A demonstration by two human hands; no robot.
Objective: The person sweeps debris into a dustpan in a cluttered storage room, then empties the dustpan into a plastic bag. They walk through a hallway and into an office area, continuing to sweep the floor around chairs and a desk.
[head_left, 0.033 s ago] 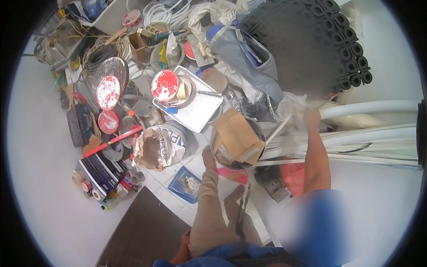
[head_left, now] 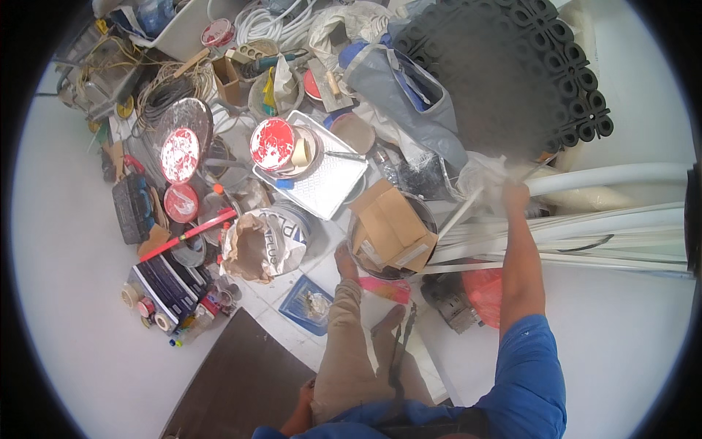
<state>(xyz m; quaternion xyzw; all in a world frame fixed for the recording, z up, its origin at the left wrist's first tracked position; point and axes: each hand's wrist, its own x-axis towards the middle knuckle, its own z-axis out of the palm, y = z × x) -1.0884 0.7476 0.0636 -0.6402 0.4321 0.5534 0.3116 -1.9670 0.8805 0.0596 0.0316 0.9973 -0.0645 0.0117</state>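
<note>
My right arm, in a blue sleeve, reaches far out to the right. My right hand is closed beside a crumpled white plastic bag and the end of a thick white pipe. A thin rod slants up from near its fingers; what the hand grips is too hazy to make out. Low in the picture, my left hand hangs against my trouser leg, its fingers mostly hidden. Ahead of my feet, an opened cardboard box sits in a round dark bucket.
Long white pipes and strips lie at the right. Behind stand black ring-patterned mats and a grey bag. Paint lids, a white tray, a paper sack, a blue tray and a dark board crowd the left floor.
The view has shifted slightly. A blurred patch over my right sleeve is gone. Both hands stay in about the same places.
</note>
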